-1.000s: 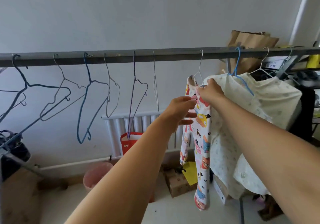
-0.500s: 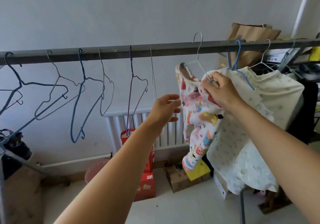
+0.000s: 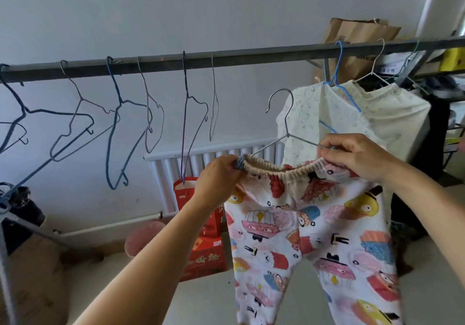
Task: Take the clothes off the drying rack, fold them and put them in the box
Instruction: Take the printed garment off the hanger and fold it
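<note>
1. The left hand (image 3: 221, 173) is closed on the left end of the elastic waistband of the patterned trousers (image 3: 309, 244), where a small clip of the wire hanger (image 3: 285, 133) is pinched.
2. The right hand (image 3: 357, 156) is closed on the right end of the same waistband, together with the right arm of the wire hanger.
3. The patterned trousers are held spread between the two hands, below the rail of the drying rack (image 3: 226, 59); both legs hang down freely.
4. The hook of the wire hanger is shown clear of the rail, beneath it.
5. A cream top (image 3: 392, 118) is hung on a blue hanger (image 3: 339, 73) near the right end of the rail, behind the right hand.
6. Several empty hangers (image 3: 118, 123) are hung along the left half of the rail.
7. A red box (image 3: 201, 256) is seen on the floor below the rail, in front of a white radiator (image 3: 176, 168).
</note>
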